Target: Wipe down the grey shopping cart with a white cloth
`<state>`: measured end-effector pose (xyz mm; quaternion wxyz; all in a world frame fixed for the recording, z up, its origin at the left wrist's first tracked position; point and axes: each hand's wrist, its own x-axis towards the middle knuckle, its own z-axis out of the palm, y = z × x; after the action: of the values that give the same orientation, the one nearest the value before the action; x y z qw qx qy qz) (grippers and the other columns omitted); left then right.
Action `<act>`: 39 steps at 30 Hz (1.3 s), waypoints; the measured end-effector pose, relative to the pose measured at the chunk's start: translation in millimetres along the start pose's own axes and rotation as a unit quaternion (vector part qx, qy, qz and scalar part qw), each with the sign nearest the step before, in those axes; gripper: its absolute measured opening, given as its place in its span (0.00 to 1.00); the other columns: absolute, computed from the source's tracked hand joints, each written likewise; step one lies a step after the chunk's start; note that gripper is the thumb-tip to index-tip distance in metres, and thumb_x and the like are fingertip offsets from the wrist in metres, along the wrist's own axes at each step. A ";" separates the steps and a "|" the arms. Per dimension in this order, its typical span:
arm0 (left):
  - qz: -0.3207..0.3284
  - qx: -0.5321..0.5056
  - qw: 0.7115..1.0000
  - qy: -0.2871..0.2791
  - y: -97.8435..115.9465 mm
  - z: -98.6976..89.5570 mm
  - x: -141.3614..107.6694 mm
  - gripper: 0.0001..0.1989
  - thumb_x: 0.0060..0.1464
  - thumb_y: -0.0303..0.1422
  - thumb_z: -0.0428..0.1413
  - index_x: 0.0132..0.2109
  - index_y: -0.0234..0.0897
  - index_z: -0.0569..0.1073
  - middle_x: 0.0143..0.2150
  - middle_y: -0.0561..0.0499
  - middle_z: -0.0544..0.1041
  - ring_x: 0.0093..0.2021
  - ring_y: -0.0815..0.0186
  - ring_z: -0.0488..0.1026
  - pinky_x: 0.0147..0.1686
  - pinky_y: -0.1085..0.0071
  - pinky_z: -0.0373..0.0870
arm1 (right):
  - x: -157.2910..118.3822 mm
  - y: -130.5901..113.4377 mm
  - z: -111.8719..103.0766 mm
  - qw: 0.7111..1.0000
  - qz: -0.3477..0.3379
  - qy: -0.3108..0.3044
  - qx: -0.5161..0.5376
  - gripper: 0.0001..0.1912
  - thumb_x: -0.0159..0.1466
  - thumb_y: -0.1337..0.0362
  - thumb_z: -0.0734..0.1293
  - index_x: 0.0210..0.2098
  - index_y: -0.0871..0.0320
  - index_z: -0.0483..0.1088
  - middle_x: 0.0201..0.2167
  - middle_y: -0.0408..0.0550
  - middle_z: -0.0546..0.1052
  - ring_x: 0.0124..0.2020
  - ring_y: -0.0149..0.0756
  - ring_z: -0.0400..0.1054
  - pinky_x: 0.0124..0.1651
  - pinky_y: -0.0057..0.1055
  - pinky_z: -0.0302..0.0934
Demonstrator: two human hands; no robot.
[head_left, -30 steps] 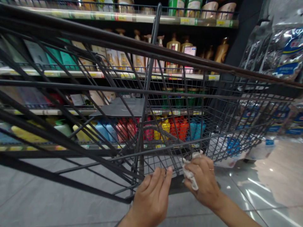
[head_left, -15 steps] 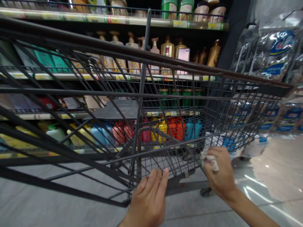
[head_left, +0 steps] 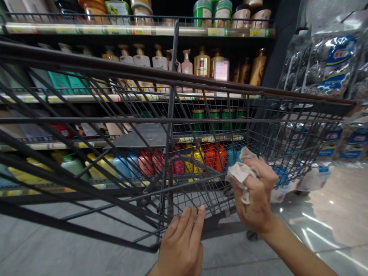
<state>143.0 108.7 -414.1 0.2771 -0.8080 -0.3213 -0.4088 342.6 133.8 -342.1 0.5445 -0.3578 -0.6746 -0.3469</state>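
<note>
crumpled, off-white, loosely bunched wipe (head_left: 240,172)

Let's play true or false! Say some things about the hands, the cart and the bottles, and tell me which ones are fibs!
1. The right hand holds a crumpled white wipe. True.
2. The left hand is a tight fist. False: its fingers stretch out by the lower part of the cart.
3. Orange-red bottles stand beside yellow bottles. True.
4. The green-lidded tubs are inside the cart. False: they stand on the top shelf.
5. The cart is bright pink. False: it is dark, with a brownish top rail.
</note>
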 end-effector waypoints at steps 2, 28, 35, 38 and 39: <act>-0.001 0.001 1.000 -0.001 0.1 0.1 0.4 0.20 0.55 0.27 0.45 0.52 0.27 0.73 0.44 0.45 0.79 0.50 0.61 0.69 0.52 0.68 0.56 | -10.3 5.0 -1.8 0.999 -0.021 -0.005 -0.031 0.12 0.61 0.73 0.62 0.44 0.56 0.62 0.49 0.55 0.63 0.54 0.46 0.59 0.55 0.48 0.58; -0.018 -0.007 1.000 -0.011 2.0 0.7 -3.6 0.25 0.53 0.25 0.46 0.58 0.30 0.68 0.45 0.45 0.79 0.52 0.61 0.69 0.54 0.68 0.57 | -41.6 -17.0 -2.8 0.989 -0.051 -0.138 -0.011 0.14 0.59 0.73 0.59 0.44 0.64 0.67 0.48 0.60 0.65 0.50 0.45 0.62 0.44 0.40 0.67; -0.020 -0.007 1.000 -0.017 1.8 1.6 -5.0 0.24 0.53 0.26 0.46 0.57 0.30 0.70 0.46 0.45 0.79 0.52 0.61 0.68 0.53 0.68 0.57 | -72.5 -8.0 -12.6 0.980 -0.111 -0.165 -0.032 0.15 0.60 0.78 0.56 0.42 0.63 0.68 0.52 0.59 0.64 0.56 0.44 0.58 0.53 0.42 0.63; -0.012 -0.008 1.000 -0.015 1.0 2.5 -5.3 0.23 0.53 0.26 0.46 0.55 0.29 0.71 0.45 0.45 0.79 0.52 0.61 0.68 0.54 0.68 0.56 | -74.4 -3.4 -15.2 0.978 -0.130 -0.156 -0.045 0.15 0.61 0.78 0.56 0.42 0.63 0.70 0.49 0.57 0.66 0.54 0.42 0.60 0.52 0.40 0.65; -0.011 -0.009 1.000 -0.016 0.7 2.7 -5.4 0.23 0.53 0.26 0.46 0.55 0.28 0.71 0.45 0.44 0.79 0.52 0.61 0.68 0.54 0.68 0.56 | -74.5 -1.0 -16.4 0.978 -0.131 -0.155 -0.043 0.15 0.62 0.78 0.56 0.42 0.63 0.70 0.48 0.56 0.67 0.53 0.42 0.61 0.52 0.39 0.65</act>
<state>142.3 108.6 -420.0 0.2606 -0.8132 -0.3309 -0.4015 360.9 111.4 -412.6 0.3676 -0.3387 -0.7763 -0.3842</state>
